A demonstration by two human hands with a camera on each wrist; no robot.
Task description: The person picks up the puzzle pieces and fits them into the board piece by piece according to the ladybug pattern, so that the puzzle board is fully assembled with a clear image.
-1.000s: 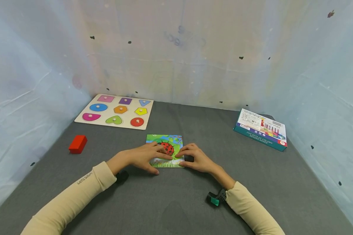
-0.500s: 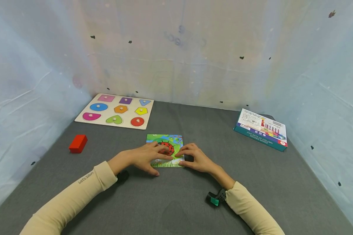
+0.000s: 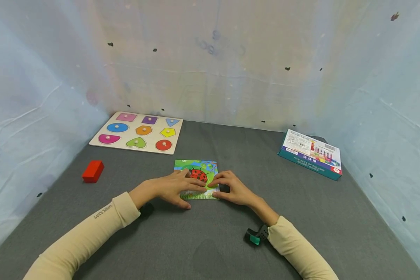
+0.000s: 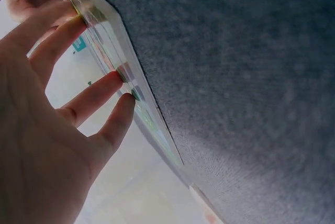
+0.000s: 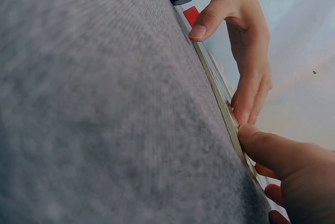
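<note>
In the head view a square ladybug picture board (image 3: 200,166), apparently a jigsaw puzzle, lies flat on the dark grey cloth. My left hand (image 3: 173,188) reaches over it from the left, fingers fairly straight and spread, fingertips (image 4: 124,100) touching its face in the left wrist view. At the lower right corner my right hand (image 3: 235,190) bends its thumb and fingers against the board; in the right wrist view the thumb (image 5: 261,143) presses along the near edge. The hands cover part of the picture, so piece seams around the corner are hard to make out.
A wooden shape board (image 3: 150,140) with knobbed pieces lies at the back left. A red block (image 3: 93,171) sits at the left. At the back right is a teal-sided box (image 3: 309,153). A pale sheet (image 3: 210,77) hangs behind the table.
The left hand's fingers have shifted slightly right and nearer across the picture, uncovering more of the ladybug. The right hand stays almost in place at the corner.
</note>
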